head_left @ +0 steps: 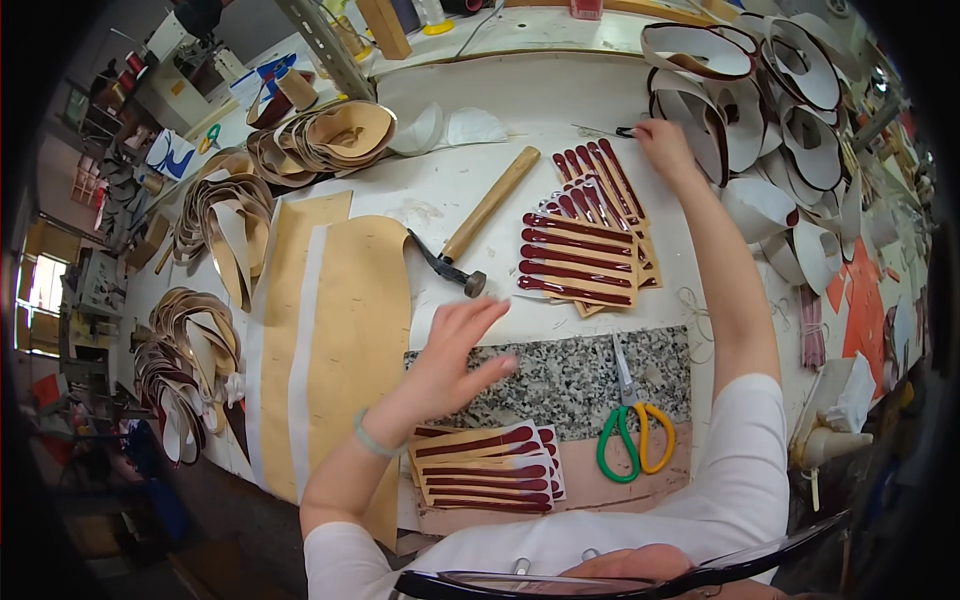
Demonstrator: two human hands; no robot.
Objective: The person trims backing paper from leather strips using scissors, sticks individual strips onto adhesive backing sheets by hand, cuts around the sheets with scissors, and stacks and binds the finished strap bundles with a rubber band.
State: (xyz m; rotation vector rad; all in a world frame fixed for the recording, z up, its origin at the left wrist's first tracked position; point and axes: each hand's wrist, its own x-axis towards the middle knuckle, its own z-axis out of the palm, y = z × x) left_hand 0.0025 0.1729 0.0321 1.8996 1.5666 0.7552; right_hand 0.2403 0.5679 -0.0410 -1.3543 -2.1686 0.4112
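My left hand (450, 362) hovers over the left part of a speckled stone slab (560, 370), fingers spread and nothing in them. Far to the right, my right hand (662, 150) reaches out with its fingers closed at a thin tool with a black end (622, 132); its exact kind is too small to make out. Dark red strips on tan backing (577, 262) lie in a fanned stack between the hands. A second stack of such strips (485, 470) rests below my left wrist. Scissors (638, 440) with green and yellow handles lie across the slab's near edge.
A hammer (490, 215) with a wooden handle lies beyond my left hand. Tan sheets (350, 330) cover the table at left. Coiled strips (330, 140) sit at the far left, and white bands with dark edges (800, 110) pile up at right.
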